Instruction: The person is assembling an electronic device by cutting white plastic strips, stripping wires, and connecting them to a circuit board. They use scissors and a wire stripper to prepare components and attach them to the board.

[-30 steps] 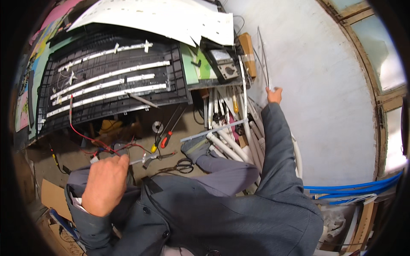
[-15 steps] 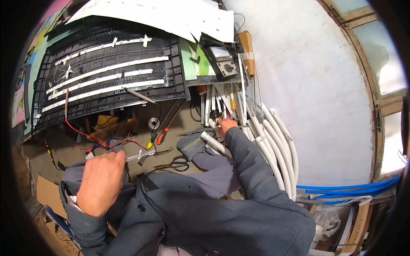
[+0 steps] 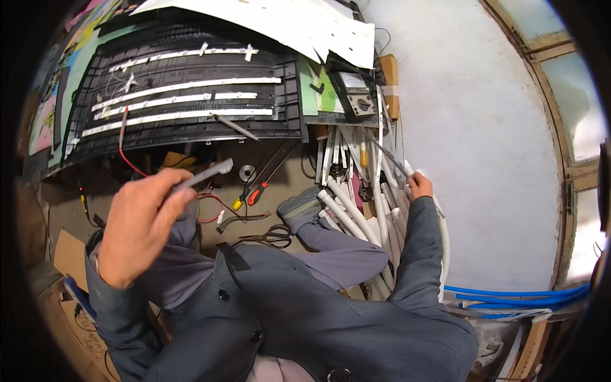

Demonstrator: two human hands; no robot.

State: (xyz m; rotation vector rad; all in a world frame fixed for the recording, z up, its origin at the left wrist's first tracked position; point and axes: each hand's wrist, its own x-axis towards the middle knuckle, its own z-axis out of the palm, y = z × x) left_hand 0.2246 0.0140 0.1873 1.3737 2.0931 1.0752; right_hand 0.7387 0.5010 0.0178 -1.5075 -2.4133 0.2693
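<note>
My left hand [image 3: 143,219] is closed around a short, narrow grey-white strip [image 3: 213,170], which points up and to the right above the floor. At the right, my right hand [image 3: 420,185] pinches a long thin grey strip [image 3: 389,156] over a bundle of white plastic pipes [image 3: 347,216]. Below the bench edge, several white strips [image 3: 329,153] lean beside a yellow-handled tool [image 3: 364,155]. On the bench lies a black TV back panel [image 3: 191,130] bearing rows of white LED strips [image 3: 188,89], with a grey test probe [image 3: 235,127] resting across it.
An analog multimeter [image 3: 358,95] stands at the bench's right end, near a large white sheet [image 3: 273,22]. Two screwdrivers [image 3: 258,193], scissors [image 3: 273,237] and loose wires [image 3: 242,219] lie on the floor. Blue pipes [image 3: 522,297] run along the wall at right.
My right hand has moved right and away from the leaning strips, now with a thin strip in it. My left hand has raised and tilted its strip upward. The view has shifted slightly.
</note>
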